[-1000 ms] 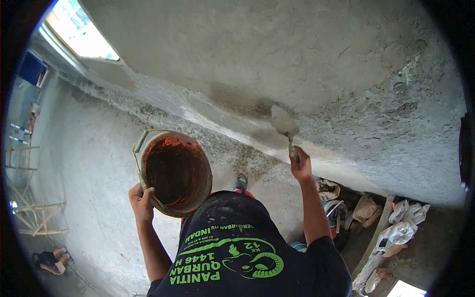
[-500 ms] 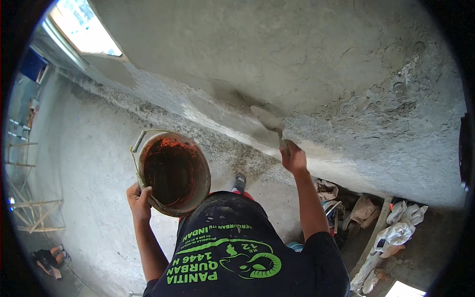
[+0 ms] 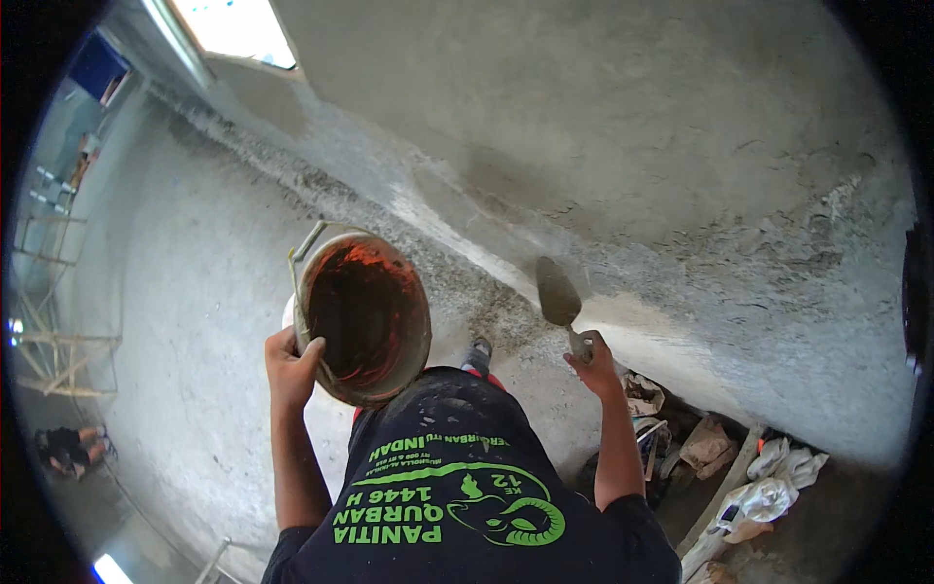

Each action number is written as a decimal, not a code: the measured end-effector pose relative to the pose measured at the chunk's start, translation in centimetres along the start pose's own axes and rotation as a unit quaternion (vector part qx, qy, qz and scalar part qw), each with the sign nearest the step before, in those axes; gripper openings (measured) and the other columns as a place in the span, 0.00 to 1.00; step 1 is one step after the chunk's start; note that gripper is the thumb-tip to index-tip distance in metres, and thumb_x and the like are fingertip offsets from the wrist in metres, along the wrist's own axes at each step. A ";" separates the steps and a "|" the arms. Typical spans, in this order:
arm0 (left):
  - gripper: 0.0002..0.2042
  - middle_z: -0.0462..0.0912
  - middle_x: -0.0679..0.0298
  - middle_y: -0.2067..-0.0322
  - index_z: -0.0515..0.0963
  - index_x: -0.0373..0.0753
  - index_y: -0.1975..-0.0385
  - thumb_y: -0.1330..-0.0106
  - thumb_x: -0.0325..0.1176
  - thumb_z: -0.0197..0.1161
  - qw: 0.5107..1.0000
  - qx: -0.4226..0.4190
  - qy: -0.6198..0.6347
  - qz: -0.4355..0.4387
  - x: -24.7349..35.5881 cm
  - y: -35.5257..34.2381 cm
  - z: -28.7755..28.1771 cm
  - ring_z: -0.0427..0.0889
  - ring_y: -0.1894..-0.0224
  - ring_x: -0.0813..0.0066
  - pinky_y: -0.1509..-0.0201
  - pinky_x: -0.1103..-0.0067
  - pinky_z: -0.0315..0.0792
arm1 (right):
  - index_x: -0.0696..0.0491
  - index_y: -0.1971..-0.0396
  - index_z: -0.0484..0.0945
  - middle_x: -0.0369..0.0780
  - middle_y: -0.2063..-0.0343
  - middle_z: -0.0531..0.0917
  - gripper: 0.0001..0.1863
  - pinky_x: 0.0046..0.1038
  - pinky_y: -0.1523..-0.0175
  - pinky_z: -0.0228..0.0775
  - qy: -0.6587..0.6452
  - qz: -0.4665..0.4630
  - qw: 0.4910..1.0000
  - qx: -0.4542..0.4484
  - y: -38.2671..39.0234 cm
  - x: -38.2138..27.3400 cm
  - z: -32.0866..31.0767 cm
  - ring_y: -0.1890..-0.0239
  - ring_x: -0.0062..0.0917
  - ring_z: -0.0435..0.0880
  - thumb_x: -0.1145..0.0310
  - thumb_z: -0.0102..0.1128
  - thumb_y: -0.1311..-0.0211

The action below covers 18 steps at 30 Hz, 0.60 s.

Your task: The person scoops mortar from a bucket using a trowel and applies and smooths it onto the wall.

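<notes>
My left hand (image 3: 292,368) grips the near rim of a bucket (image 3: 416,341), which is tilted so its mouth faces up toward me. Orange-red shows on the bucket's inner wall, with dark residue lower down; how much it holds is hard to tell. A wire handle with a pale grip hangs at its far left side. On the right, my right hand (image 3: 595,366) is closed around the handle of a trowel (image 3: 557,292). The grey-coated blade points away from me, in front of the lower part of the plastered wall (image 3: 623,127), seemingly apart from it.
Crumbled mortar (image 3: 491,311) lies along the wall's foot. Paper and plastic bags (image 3: 769,496) lie beside a wooden beam (image 3: 720,492) at lower right. A window (image 3: 238,29) is at upper left. Bamboo scaffolding (image 3: 68,360) and another person (image 3: 70,450) are at far left.
The trowel has come away from the wall, back toward me, and its blade has turned. The bucket appears slightly farther right and higher in view as the view has shifted.
</notes>
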<state>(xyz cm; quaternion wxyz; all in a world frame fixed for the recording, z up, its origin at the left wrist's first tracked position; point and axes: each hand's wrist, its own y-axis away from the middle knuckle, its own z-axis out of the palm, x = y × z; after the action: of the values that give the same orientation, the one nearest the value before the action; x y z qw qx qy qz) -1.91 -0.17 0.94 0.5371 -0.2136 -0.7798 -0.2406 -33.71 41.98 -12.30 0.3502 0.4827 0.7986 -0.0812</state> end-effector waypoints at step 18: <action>0.04 0.79 0.71 0.79 0.78 0.29 0.78 0.44 0.21 0.58 0.992 -0.087 0.018 0.088 -0.7 0.1 -0.5 0.73 0.76 0.87 0.73 0.83 0.68 | 0.60 0.58 0.82 0.51 0.65 0.84 0.23 0.39 0.52 0.75 0.174 -0.255 0.869 -0.387 -7.5 -29.2 2.5 0.61 0.46 0.84 0.55 0.65 0.43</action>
<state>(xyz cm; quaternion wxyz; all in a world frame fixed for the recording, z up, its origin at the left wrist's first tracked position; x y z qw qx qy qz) -1.23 -0.41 0.41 0.5491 -0.3227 -0.7246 -0.2632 -30.25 16.06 2.91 0.3311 0.0947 0.9095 0.2331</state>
